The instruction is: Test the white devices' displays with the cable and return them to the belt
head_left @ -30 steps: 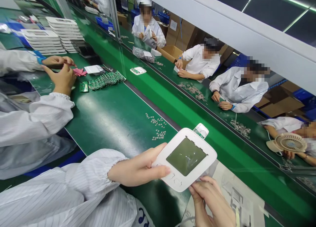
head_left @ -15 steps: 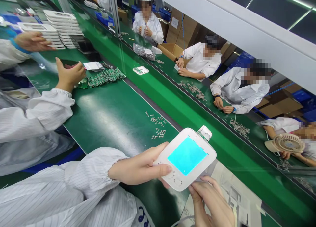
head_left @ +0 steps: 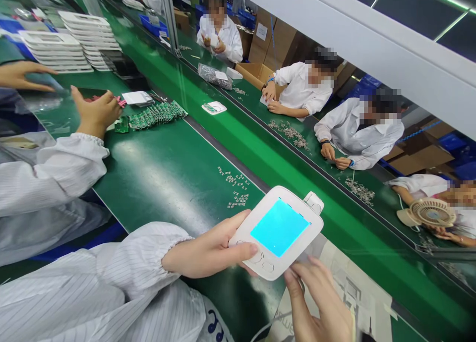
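My left hand [head_left: 219,248] is closed around a white handheld device [head_left: 269,271] with a lit blue screen, thumb resting on the front near its button outlines. The device is tilted, with its screen facing up towards me. Against its lower right edge, my right hand [head_left: 316,302] is closed in a pinch. A thin white cable [head_left: 273,322] runs into that hand; its plug end is hidden by the fingers and the device. Beneath the right hand lies a printed sheet [head_left: 349,282].
Small metal parts [head_left: 236,186] lie scattered on the green table [head_left: 159,168]. Beyond them runs a green conveyor belt [head_left: 249,134] carrying white housings [head_left: 214,107]. At left, a co-worker's hand [head_left: 94,111] is beside green circuit boards [head_left: 158,116] and stacked white frames [head_left: 91,37]. Several people sit across the belt.
The device has shifted slightly up and left in my hands. A white housing beyond it has moved right along the belt. The neighbouring co-worker's far hand has moved left and down.
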Tool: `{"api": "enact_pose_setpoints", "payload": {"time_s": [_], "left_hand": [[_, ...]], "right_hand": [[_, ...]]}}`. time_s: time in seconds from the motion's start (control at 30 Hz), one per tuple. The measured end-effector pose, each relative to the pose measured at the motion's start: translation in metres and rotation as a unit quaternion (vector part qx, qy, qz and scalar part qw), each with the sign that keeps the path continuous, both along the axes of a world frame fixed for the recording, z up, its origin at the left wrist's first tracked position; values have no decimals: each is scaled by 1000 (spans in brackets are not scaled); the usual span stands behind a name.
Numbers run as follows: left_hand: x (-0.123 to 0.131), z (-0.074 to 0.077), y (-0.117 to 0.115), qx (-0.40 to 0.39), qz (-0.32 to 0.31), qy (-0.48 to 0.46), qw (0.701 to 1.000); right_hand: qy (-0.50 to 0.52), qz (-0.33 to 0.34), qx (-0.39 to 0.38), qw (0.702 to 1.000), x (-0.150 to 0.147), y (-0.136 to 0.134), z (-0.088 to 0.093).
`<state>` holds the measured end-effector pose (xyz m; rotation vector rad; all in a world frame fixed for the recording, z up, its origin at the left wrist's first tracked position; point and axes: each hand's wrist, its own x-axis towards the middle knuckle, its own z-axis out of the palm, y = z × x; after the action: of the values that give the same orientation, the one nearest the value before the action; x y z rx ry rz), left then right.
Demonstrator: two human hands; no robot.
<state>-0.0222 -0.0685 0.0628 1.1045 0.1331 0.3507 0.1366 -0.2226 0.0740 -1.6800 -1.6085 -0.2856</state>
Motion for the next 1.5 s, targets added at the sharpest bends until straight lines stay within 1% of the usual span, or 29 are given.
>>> {"api": "enact_pose_setpoints", "payload": {"time_s": [0.07, 0.13, 0.27, 0.4, 0.53, 0.6, 0.7, 0.83, 0.9, 0.93, 1.0, 1.07, 1.17, 1.33, 1.43, 1.5], "left_hand": [[1, -1, -1, 5, 19, 11, 1000], [1, -2, -2, 29, 20, 23, 999], [-2, -4, -2, 126, 32, 68, 989], [-5, -5, -1, 227, 50, 94, 968], [-8, -6, 1, 332, 71, 121, 933], [-9, -5, 3, 374, 53, 137, 916], [-11, -2, 5, 412, 11, 166, 896], [-12, 2, 6, 433, -20, 144, 889], [-11, 2, 6, 426, -19, 139, 894], [-11, 2, 6, 411, -17, 138, 901], [-11, 1, 6, 361, -17, 121, 925], [-11, 0, 5, 299, -29, 88, 950], [-9, -2, 3, 221, -50, 49, 973], [-7, -3, 0, 127, -54, 29, 990], [-6, -2, 0, 98, -50, 24, 994], [-6, -1, -1, 92, -43, 24, 995]], "right_hand": [[-30, -30, 32, 999, -1, 3, 4], [-41, -62, 62, 995, -5, 6, 6], [-47, -139, 86, 985, -20, 15, 6], [-73, -162, 77, 981, -29, 22, 3], [-82, -169, 88, 978, -28, 23, 3], [-92, -175, 95, 976, -26, 23, 4], [-103, -195, 106, 970, -23, 23, 4], [-74, -202, 149, 965, -20, 23, 3], [-61, -194, 156, 967, -20, 21, 5], [-56, -181, 150, 970, -20, 20, 7], [-51, -139, 128, 981, -21, 16, 11], [-68, -93, 105, 988, -20, 12, 16], [-111, -54, 79, 989, -16, 7, 18], [-121, -45, 76, 989, -13, 5, 18], [-122, -33, 74, 989, -16, 6, 19], [-117, -31, 79, 989, -18, 7, 19]]}}
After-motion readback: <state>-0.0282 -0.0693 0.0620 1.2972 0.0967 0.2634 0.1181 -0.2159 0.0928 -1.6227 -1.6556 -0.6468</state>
